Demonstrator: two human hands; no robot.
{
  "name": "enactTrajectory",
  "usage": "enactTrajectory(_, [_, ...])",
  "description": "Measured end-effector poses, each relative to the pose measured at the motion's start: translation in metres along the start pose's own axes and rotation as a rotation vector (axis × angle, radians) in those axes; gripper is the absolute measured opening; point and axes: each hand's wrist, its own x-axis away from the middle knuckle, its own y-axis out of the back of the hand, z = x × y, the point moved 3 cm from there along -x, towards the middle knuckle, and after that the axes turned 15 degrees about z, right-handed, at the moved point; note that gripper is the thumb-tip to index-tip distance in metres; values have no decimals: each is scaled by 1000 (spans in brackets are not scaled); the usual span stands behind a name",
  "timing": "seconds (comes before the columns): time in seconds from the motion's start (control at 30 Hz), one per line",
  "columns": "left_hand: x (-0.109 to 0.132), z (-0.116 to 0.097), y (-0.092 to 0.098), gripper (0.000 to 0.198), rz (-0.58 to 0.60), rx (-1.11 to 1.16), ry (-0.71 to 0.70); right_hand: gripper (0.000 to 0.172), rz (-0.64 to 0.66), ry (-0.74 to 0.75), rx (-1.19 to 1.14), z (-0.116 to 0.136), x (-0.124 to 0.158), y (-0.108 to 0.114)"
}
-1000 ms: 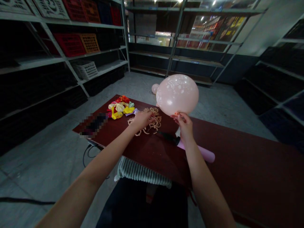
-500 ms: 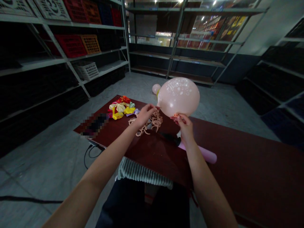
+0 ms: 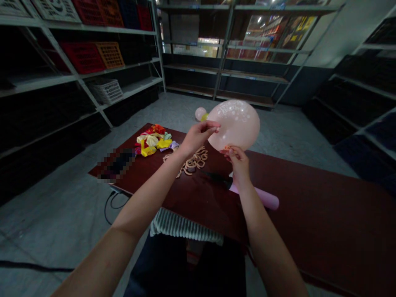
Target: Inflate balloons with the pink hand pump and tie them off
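Observation:
A large pale pink inflated balloon (image 3: 236, 123) with white printing is in front of me above the table. My right hand (image 3: 239, 163) is closed in a pinch on the balloon's lower end, where a small orange-pink bit shows between the fingers. Against the balloon's left side, my left hand (image 3: 201, 138) has its thumb and fingers pressed together; whatever they hold is hidden. Below the left hand lies a heap of tan, curly strips (image 3: 193, 163). Under my right wrist rests a pink tube (image 3: 269, 199) with a dark narrow end.
Deflated yellow, red and pale balloons (image 3: 153, 140) lie at the far left of the dark red table (image 3: 309, 206), near a pixelated dark object (image 3: 116, 165). A small pink balloon (image 3: 200, 114) sits beyond the table. Shelves hold crates (image 3: 107, 90) at left.
My left hand has moved up and right, from the balloon's lower left end to overlap its left side. The right hand keeps its pinch at the bottom. The view has shifted slightly.

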Motion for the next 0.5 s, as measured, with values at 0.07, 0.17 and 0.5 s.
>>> enactTrajectory(0.07, [-4,-7,-15,20,62,-128,-161,35,-3,-4,-4,-1,-1,-1])
enactTrajectory(0.17, [-14,-8,-37,19,104,-295,-312,35,-1,17,-12,0,-2,-2])
enactTrajectory(0.5, [-16,33,-51,16,235,-675,-446,23,-41,36,-46,-7,-5,-1])
